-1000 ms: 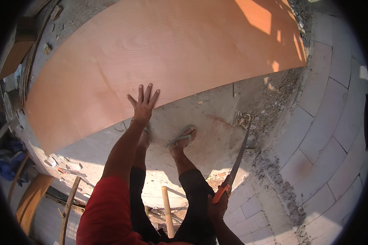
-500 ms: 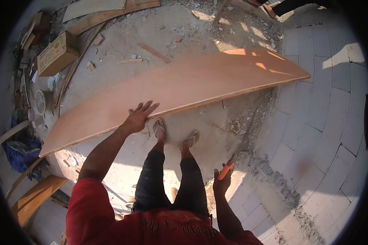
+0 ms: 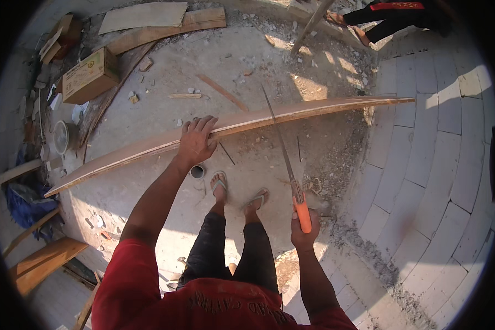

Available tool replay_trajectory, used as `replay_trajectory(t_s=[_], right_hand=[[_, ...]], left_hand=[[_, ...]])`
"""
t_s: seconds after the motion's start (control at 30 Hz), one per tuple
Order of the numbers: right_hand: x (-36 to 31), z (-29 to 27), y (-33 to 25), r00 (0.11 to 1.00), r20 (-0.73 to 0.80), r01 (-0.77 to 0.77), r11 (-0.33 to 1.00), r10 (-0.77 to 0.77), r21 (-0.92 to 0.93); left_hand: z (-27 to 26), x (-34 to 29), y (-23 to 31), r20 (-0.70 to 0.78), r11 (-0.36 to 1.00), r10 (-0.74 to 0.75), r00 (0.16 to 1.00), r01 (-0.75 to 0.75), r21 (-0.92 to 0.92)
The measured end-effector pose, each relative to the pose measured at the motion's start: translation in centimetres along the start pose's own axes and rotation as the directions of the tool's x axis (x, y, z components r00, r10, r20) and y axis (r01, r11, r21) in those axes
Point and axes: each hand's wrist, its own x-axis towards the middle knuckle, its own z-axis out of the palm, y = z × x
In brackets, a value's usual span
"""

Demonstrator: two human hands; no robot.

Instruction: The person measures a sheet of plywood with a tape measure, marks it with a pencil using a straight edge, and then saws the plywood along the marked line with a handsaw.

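Observation:
A long plywood sheet (image 3: 143,144) stretches across in front of me, tilted so that little more than its near edge and a narrow strip of its face show. Midway along that edge, my left hand (image 3: 197,142) holds it, fingers over the top and thumb on the near side. My right hand (image 3: 304,231) is closed round the orange handle of a handsaw (image 3: 285,155). The saw's blade points away from me and crosses the sheet's edge to the right of my left hand. Whether the teeth touch the wood I cannot tell.
A cardboard box (image 3: 91,76), a pail (image 3: 65,137) and loose boards (image 3: 165,27) lie at the left and far left. Pale block paving (image 3: 418,165) runs along the right. A person's legs (image 3: 374,27) show at the far right, near a wooden post (image 3: 312,27). A round tube end (image 3: 197,171) stands near my feet.
The sheet has tipped from showing its broad face to nearly edge-on. My left hand has gone from lying on it to gripping its edge. The saw has swung up and left, across the sheet.

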Motion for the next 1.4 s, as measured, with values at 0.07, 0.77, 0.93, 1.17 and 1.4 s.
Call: replay_trajectory(t_s=[0.07,0.77,0.93,1.17,1.4], right_hand=[[0.1,3.8,1.2,0.997,-0.071,-0.004,0.967,0.023,0.253],[3.8,13.9,12.6,0.876,0.450,-0.196,0.981,0.171,0.008],[5.7,13.7,13.2,0.913,0.386,-0.187,0.976,0.130,0.113],[8.3,14.5,13.2,0.960,0.270,-0.125,0.972,0.068,0.199],[9.9,16.3,13.0,0.956,0.281,-0.149,0.965,0.084,0.217]], left_hand=[[2.8,2.1,2.5,-0.028,0.999,-0.017,0.999,0.016,-0.048],[15.6,8.3,1.5,-0.178,0.970,-0.235,0.956,0.242,0.017],[15.6,10.4,2.3,-0.138,0.956,-0.283,0.949,0.291,0.034],[14.7,12.8,2.3,-0.074,0.949,-0.306,0.949,0.311,0.056],[14.1,13.0,2.1,-0.074,0.944,-0.321,0.944,0.325,0.054]])
